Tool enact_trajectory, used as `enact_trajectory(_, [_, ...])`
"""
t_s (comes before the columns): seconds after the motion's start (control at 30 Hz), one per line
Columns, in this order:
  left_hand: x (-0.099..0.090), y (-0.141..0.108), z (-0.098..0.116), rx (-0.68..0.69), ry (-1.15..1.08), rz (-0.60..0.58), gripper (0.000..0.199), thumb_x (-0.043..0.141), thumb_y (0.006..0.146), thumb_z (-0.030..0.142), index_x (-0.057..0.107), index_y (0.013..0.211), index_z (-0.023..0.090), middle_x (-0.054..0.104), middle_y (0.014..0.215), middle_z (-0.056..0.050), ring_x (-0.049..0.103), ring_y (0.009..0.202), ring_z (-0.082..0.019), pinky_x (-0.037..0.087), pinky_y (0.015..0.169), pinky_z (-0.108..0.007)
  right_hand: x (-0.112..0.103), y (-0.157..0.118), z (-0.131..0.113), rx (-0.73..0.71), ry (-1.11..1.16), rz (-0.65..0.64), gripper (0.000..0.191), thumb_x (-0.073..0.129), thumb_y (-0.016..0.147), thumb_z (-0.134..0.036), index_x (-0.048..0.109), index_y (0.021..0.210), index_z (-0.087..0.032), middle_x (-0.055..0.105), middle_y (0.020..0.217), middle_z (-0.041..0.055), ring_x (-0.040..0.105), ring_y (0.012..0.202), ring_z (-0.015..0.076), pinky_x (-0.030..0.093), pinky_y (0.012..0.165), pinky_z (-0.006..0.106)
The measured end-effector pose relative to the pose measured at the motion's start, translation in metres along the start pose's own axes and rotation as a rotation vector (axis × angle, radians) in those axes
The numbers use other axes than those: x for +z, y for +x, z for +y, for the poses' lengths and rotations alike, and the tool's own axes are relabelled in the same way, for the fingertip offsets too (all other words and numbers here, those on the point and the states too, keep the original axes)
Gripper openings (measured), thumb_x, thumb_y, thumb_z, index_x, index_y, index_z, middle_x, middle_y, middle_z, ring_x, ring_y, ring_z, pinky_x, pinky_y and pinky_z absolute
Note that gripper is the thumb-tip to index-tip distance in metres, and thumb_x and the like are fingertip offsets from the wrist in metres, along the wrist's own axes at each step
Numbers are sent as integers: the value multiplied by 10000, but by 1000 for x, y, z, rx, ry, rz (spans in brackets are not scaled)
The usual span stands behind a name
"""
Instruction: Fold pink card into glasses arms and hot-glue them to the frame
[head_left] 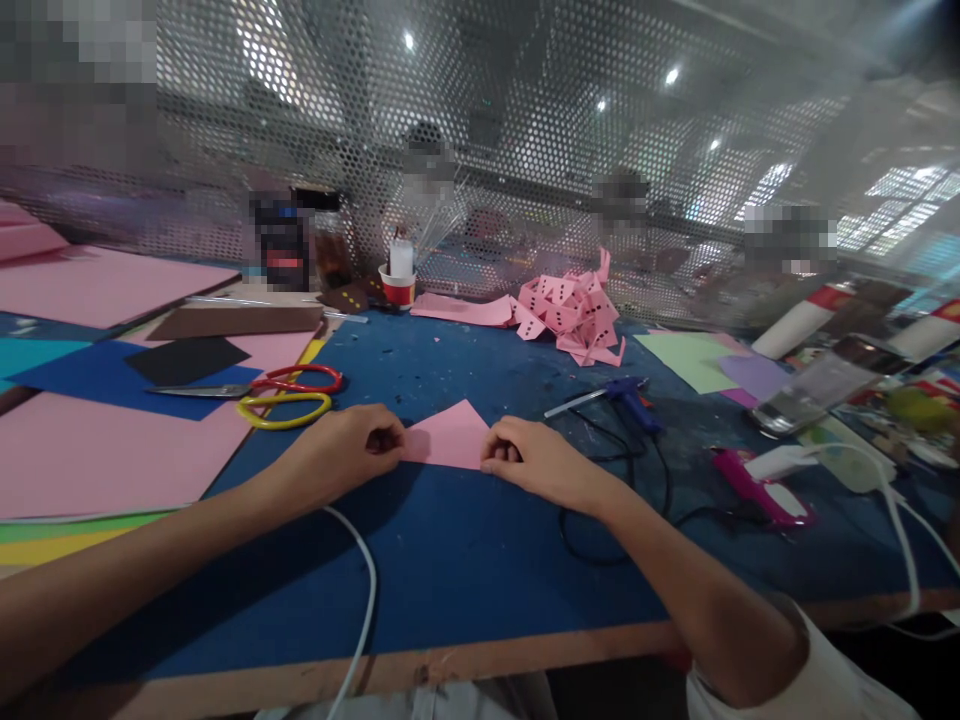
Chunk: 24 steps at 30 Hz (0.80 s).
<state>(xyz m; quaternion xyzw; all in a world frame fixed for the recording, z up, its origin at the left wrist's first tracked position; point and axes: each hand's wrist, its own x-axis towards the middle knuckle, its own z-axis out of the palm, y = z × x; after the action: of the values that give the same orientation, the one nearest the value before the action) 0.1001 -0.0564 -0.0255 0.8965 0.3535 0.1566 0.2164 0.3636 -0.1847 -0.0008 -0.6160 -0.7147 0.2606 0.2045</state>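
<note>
Head view: left hand (337, 455) and right hand (544, 462) each pinch one end of a pink paper piece (450, 440), thumb and fingers closed on it. Paper sits between the hands at mid-table, just above the blue tabletop (465, 570) or on it, can't tell which. Long edge faces the person, peak points away; gripping both ends likely keeps it flat and square. Scissors (289, 395) lie beyond the left hand, blades over dark and blue sheets, handles toward the work, probably for easy reach. Blue glue gun (636, 402) lies beyond the right hand, likely parked out of the way. Pile of folded pink pieces (570, 315) sits at the back, apart from the paper being held.
</note>
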Motion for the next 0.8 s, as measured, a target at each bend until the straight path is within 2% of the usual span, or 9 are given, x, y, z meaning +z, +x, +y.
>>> enact_trajectory(0.27, [-10,-8,-14,-59,14,-10,226,611,822,433,734,832,244,735,810,-28,658,707,-212,456,639,-283,-1,0,-1,17,-11,-6,38,694,924,-210,724,935,-190,697,974,27,608,794,131,442,732,264])
enact_trajectory(0.47, [-13,-12,-30,-101,42,-12,178,621,815,394,730,841,256,729,802,-18,659,718,-211,438,630,-279,0,0,1,13,0,-10,38,704,917,-210,728,942,-195,701,973,26,607,794,132,445,732,263])
enact_trajectory(0.6, [-19,-15,-29,-114,67,1,176,617,813,381,726,814,242,722,780,-16,643,699,-208,426,623,-280,-1,0,0,15,0,-13,35,701,920,-207,727,940,-194,700,968,24,609,789,129,446,733,265])
enact_trajectory(0.8, [-31,-25,-23,-111,114,11,190,564,893,328,704,848,207,715,790,6,616,733,-184,413,675,-266,-1,0,1,10,3,-11,36,698,923,-216,724,939,-199,694,971,19,612,798,130,445,734,268])
